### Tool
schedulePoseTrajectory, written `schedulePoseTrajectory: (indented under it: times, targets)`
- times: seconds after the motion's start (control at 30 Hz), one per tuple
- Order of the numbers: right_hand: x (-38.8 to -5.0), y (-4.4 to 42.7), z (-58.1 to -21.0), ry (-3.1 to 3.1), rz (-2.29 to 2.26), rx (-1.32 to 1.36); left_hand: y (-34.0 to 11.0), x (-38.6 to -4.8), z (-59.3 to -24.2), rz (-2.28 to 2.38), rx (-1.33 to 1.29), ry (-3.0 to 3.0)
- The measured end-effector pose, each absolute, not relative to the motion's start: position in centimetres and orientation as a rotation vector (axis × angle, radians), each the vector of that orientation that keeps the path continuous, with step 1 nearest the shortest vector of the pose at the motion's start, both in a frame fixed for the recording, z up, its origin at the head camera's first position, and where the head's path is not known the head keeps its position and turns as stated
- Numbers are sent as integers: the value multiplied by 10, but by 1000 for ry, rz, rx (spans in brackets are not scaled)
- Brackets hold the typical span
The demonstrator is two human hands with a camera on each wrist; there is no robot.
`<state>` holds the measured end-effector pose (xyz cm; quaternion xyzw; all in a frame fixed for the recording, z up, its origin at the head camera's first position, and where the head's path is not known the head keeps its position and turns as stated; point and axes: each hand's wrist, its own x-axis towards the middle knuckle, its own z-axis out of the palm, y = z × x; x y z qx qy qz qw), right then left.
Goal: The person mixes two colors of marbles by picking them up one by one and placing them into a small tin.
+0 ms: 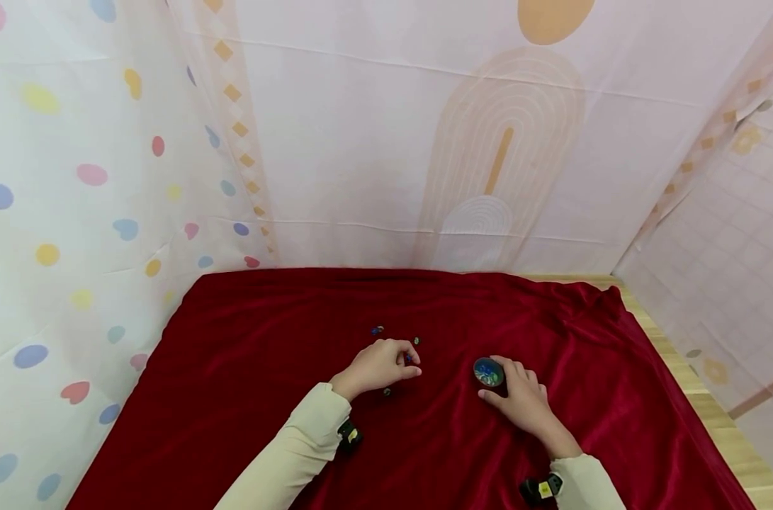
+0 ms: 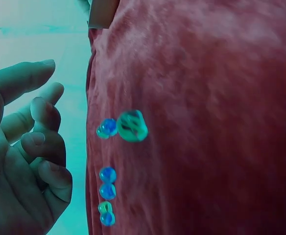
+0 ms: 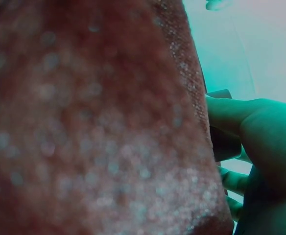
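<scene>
Small glass marbles lie scattered on the red cloth, among them a blue one (image 1: 374, 331) and a green one (image 1: 416, 341). My left hand (image 1: 381, 365) hovers over them, a blue marble (image 1: 409, 358) showing between thumb and forefinger; whether it is touched cannot be told. In the left wrist view the left hand (image 2: 28, 147) has thumb and forefinger apart, the other fingers loosely bent, and holds nothing; a larger green marble (image 2: 132, 126) and blue marbles (image 2: 107, 175) appear beside it. My right hand (image 1: 523, 397) grips a round container (image 1: 489, 372) with blue and green marbles inside.
The wrinkled red cloth (image 1: 246, 382) covers most of the table, with bare wood (image 1: 698, 397) along the right edge. Patterned curtains (image 1: 360, 142) hang behind and at both sides. Blurred cloth (image 3: 94, 122) fills much of the right wrist view.
</scene>
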<state>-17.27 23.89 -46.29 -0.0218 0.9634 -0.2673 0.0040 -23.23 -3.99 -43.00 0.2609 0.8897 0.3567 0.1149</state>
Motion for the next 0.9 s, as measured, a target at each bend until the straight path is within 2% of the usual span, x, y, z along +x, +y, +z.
schedulePoseTrajectory:
  times: [0.9]
  targets:
    - [-172, 239, -462, 3006, -840, -86, -82, -213, -441, 896, 701, 2583]
